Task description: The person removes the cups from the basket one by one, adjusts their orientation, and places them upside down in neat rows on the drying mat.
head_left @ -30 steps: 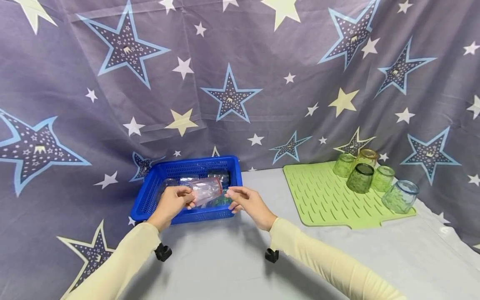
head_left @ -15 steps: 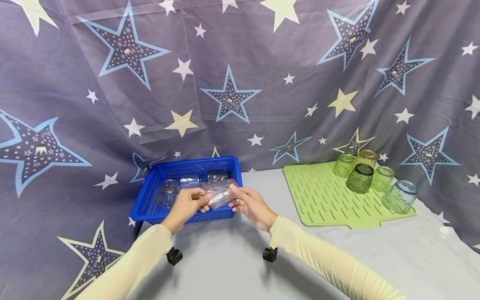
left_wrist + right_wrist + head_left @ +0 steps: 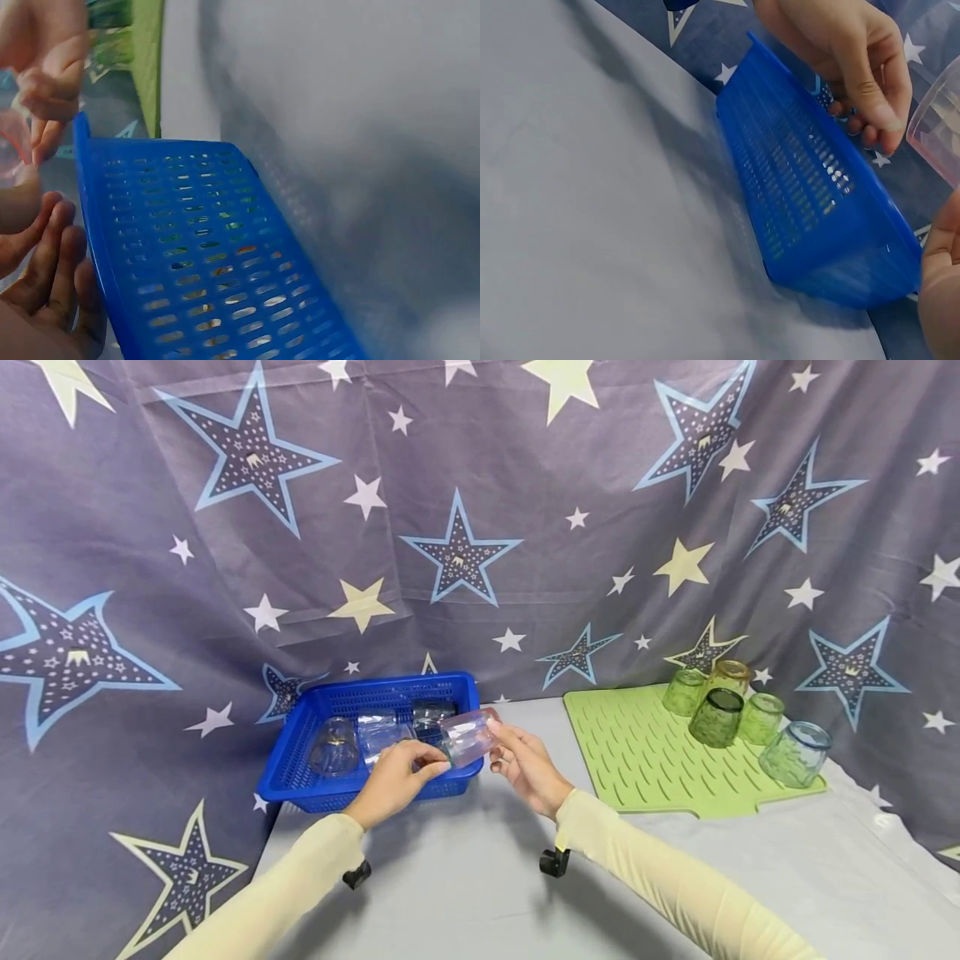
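Pink cup [image 3: 469,737] now pinched by my R hand [image 3: 531,770].
L hand [image 3: 399,779] just let go, loose beside it; handover prob. done.

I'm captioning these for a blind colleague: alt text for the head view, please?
A person's right hand holds a pinkish transparent cup sideways above the right side of a blue basket, the left hand near the cup. More cups lie in the basket; to the right, five tinted glasses sit on a green mat.
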Demonstrator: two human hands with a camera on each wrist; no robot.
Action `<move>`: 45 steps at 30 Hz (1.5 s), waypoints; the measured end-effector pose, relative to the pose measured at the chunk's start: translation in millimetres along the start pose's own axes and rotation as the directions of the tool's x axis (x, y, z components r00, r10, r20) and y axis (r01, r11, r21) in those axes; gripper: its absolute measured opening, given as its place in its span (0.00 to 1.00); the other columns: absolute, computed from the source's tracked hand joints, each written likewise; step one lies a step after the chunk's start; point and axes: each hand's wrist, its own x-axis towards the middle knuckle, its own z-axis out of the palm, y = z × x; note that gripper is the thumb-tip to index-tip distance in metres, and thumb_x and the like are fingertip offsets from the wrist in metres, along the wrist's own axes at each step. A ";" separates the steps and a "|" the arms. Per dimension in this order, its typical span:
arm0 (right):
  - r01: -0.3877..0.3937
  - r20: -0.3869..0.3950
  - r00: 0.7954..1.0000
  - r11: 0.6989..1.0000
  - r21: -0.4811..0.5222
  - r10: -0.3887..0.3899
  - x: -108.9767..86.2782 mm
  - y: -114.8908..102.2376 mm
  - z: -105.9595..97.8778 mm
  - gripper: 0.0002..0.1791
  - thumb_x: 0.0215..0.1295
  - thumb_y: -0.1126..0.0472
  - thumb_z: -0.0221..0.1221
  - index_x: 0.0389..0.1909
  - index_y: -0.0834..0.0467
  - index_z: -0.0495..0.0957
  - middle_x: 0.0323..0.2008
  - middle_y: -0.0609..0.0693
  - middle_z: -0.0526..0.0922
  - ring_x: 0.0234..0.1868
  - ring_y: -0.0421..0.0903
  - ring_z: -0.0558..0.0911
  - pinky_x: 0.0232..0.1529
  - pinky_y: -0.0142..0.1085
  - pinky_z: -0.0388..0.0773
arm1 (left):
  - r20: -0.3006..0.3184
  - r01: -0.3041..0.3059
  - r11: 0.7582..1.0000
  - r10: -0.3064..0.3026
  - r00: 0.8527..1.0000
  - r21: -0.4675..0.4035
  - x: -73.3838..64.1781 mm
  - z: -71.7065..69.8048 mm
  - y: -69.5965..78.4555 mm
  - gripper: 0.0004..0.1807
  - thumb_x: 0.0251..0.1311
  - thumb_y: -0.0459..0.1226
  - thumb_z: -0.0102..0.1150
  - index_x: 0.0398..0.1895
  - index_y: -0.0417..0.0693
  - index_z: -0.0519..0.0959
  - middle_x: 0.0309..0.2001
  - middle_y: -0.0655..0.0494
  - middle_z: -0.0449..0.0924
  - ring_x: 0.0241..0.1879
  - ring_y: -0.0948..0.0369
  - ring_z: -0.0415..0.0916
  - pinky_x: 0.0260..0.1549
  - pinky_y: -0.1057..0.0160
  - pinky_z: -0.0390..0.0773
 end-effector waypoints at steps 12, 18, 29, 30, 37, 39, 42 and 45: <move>0.044 -0.043 0.998 0.999 -0.008 -0.045 -1.7 -9.5 -17.8 0.14 0.71 0.53 0.64 0.47 0.59 0.77 0.34 0.47 0.80 0.32 0.41 0.73 0.33 0.31 0.73 | -0.009 -0.329 0.870 0.357 0.934 0.367 9.9 28.7 14.2 0.08 0.62 0.43 0.73 0.36 0.49 0.91 0.33 0.58 0.85 0.33 0.58 0.76 0.33 0.56 0.74; 0.086 -0.094 0.991 0.994 -0.061 -0.092 -1.7 -15.2 -29.8 0.14 0.71 0.58 0.64 0.51 0.60 0.75 0.35 0.48 0.78 0.31 0.41 0.72 0.32 0.31 0.71 | -0.001 -0.322 0.864 0.350 0.937 0.386 16.3 30.5 17.3 0.10 0.60 0.46 0.73 0.34 0.50 0.91 0.31 0.60 0.85 0.34 0.58 0.77 0.33 0.55 0.76; 0.122 -0.181 0.971 0.973 -0.197 -0.158 1.2 -25.8 -70.6 0.24 0.69 0.56 0.67 0.59 0.63 0.74 0.41 0.49 0.75 0.32 0.40 0.72 0.33 0.31 0.72 | 0.043 -0.337 0.854 0.350 0.936 0.396 18.0 26.4 21.2 0.12 0.59 0.46 0.74 0.35 0.47 0.91 0.32 0.55 0.86 0.32 0.55 0.79 0.32 0.54 0.79; 0.123 -0.189 0.968 0.969 -0.212 -0.165 0.5 -26.8 -75.3 0.24 0.69 0.56 0.67 0.59 0.63 0.73 0.42 0.49 0.75 0.31 0.40 0.72 0.32 0.30 0.72 | 0.047 -0.339 0.854 0.350 0.935 0.395 18.2 26.6 21.5 0.12 0.60 0.45 0.74 0.35 0.46 0.91 0.32 0.55 0.86 0.32 0.55 0.79 0.32 0.54 0.79; 0.109 -0.258 0.947 0.947 -0.303 -0.192 -2.9 -32.8 -98.3 0.31 0.63 0.53 0.72 0.62 0.63 0.73 0.48 0.51 0.73 0.29 0.39 0.73 0.30 0.29 0.74 | 0.070 -0.317 0.863 0.316 0.946 0.393 19.4 24.5 23.9 0.09 0.60 0.42 0.74 0.35 0.45 0.90 0.33 0.53 0.86 0.32 0.54 0.79 0.32 0.52 0.81; 0.103 -0.272 0.943 0.944 -0.314 -0.194 -2.8 -34.2 -103.5 0.32 0.62 0.53 0.73 0.62 0.62 0.74 0.49 0.51 0.73 0.29 0.38 0.73 0.28 0.27 0.74 | 0.084 -0.306 0.869 0.297 0.951 0.389 20.0 23.6 24.8 0.09 0.60 0.41 0.74 0.36 0.44 0.90 0.33 0.53 0.86 0.33 0.54 0.78 0.33 0.53 0.81; 0.100 -0.281 0.939 0.938 -0.333 -0.200 -5.0 -36.3 -111.5 0.33 0.62 0.54 0.74 0.63 0.62 0.73 0.50 0.51 0.73 0.28 0.37 0.72 0.27 0.27 0.73 | 0.104 -0.305 0.869 0.287 0.952 0.389 21.0 23.3 26.3 0.09 0.60 0.41 0.74 0.36 0.45 0.89 0.34 0.54 0.85 0.33 0.55 0.77 0.32 0.54 0.81; 0.093 -0.276 0.937 0.914 -0.395 -0.215 -9.0 -38.7 -120.6 0.33 0.64 0.54 0.72 0.65 0.62 0.72 0.52 0.51 0.72 0.29 0.37 0.73 0.28 0.29 0.73 | 0.110 -0.319 0.861 0.300 0.948 0.395 21.2 23.7 27.6 0.09 0.61 0.42 0.74 0.36 0.45 0.89 0.33 0.54 0.85 0.32 0.56 0.77 0.31 0.55 0.81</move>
